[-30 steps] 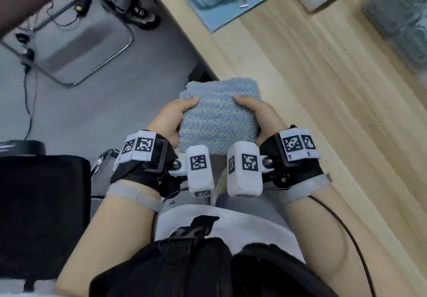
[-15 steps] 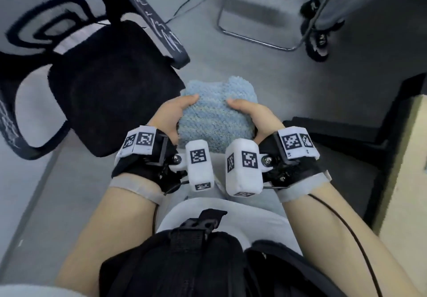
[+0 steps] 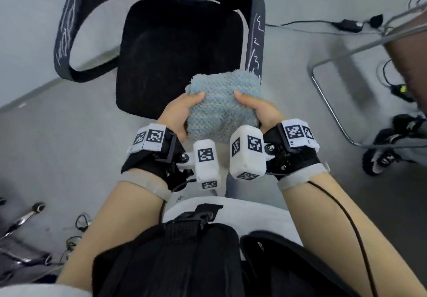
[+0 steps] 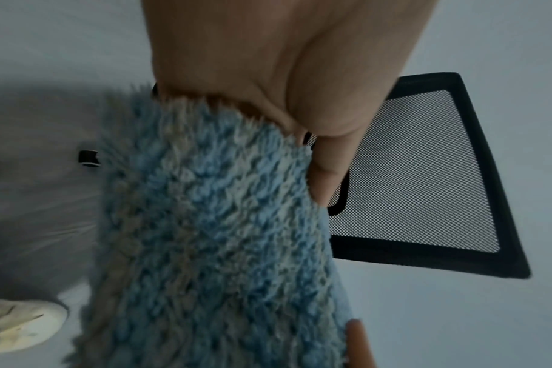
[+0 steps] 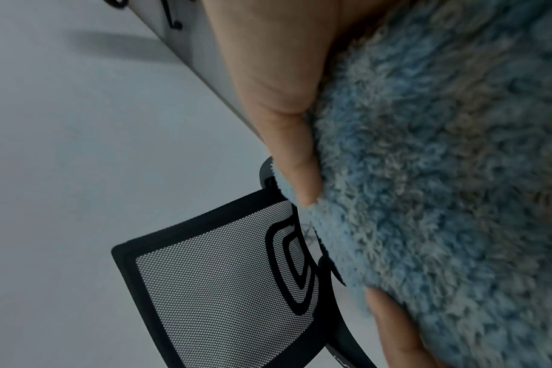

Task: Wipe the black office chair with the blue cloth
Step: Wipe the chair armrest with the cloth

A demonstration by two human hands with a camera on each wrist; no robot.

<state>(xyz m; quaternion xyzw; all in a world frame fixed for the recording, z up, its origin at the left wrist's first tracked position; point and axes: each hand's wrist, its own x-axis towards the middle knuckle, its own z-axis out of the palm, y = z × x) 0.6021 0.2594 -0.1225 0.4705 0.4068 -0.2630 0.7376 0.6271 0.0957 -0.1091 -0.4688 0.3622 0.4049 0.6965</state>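
A folded fluffy blue cloth point(image 3: 223, 107) is held in the air between both hands, just above the front right corner of the black office chair point(image 3: 178, 49). My left hand point(image 3: 182, 114) grips its left edge, thumb on top. My right hand point(image 3: 256, 109) grips its right edge the same way. The chair has a black padded seat, curved armrests with white scribbles point(image 3: 255, 42) and a mesh back point(image 4: 419, 174). In the wrist views the cloth point(image 4: 211, 236) point(image 5: 442, 186) fills much of the picture, and the mesh back point(image 5: 221, 293) shows behind it.
Grey floor lies all around the chair. A chrome tube frame point(image 3: 328, 102) stands to the right, with black cables point(image 3: 307, 23) and a person's shoes point(image 3: 388, 148) near it. Metal parts and wires point(image 3: 25, 218) lie at the lower left. A shoe tip point(image 4: 19, 323) shows below.
My view has swung away from the wooden desk, and the black chair now lies straight in front. Both hands keep the same grip on the cloth.
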